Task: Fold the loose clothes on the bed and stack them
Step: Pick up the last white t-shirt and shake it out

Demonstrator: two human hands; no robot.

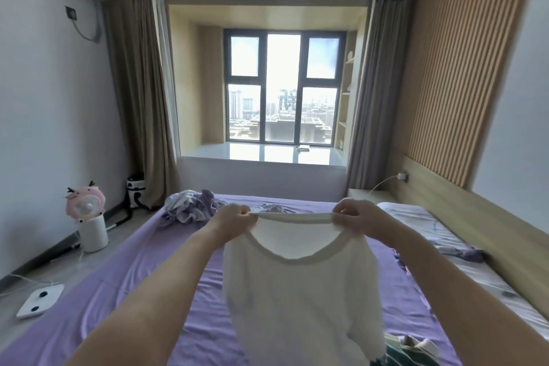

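Both the left hand (234, 217) and right hand (355, 214) pinch the white T-shirt (300, 300) at its neckline corners above the bed (133, 276); it looks light and limp.

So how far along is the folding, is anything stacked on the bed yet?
No finished stack shows in this view. In hand: the left hand and right hand pinch the white top at its shoulders, held up unfolded over the bed. Left: the crumpled pile at the far end, a purple garment by the pillow, and a green item at the near edge.
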